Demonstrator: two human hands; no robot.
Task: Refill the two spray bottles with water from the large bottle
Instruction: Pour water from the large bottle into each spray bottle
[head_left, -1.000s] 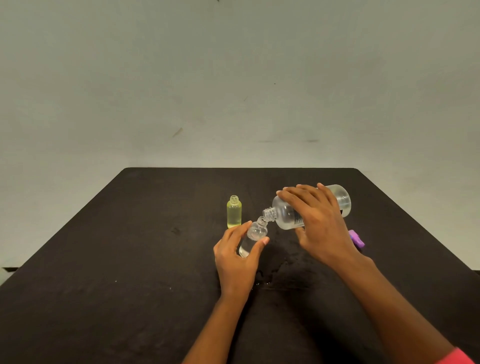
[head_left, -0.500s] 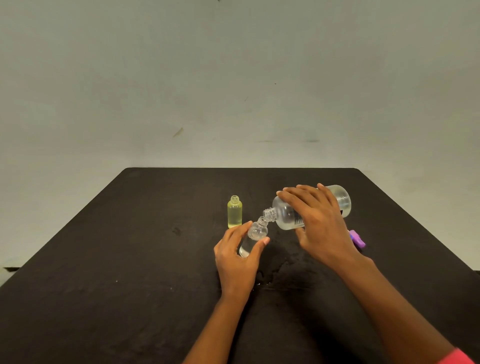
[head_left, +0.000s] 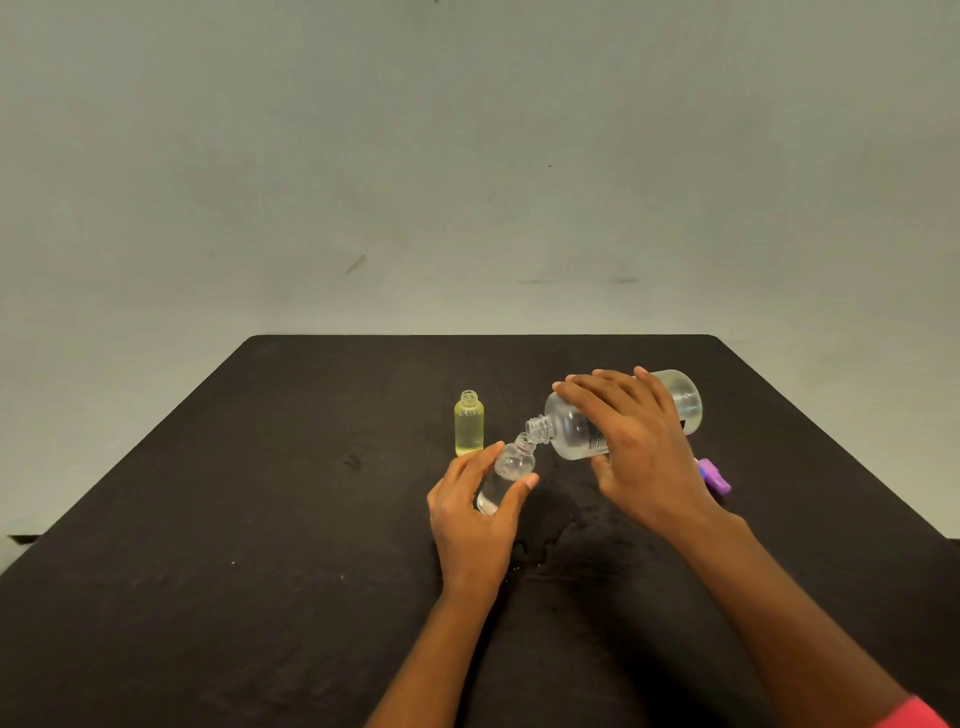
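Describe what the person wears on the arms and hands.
The left hand and right hand are bare: no gloves, rings or watch in view. Both forearms are uncovered. A pink sleeve edge shows high on the right arm.

On my feed, a plain pale grey-green wall (head_left: 467, 156) fills the upper half, lit softly and evenly. A short slanted scuff (head_left: 356, 264) marks it left of centre, and a faint dark smear (head_left: 576, 281) runs level further right. Below it stands a matte black bench (head_left: 208, 597) with rounded far corners and a slightly mottled top. I cannot tell where wall meets floor.
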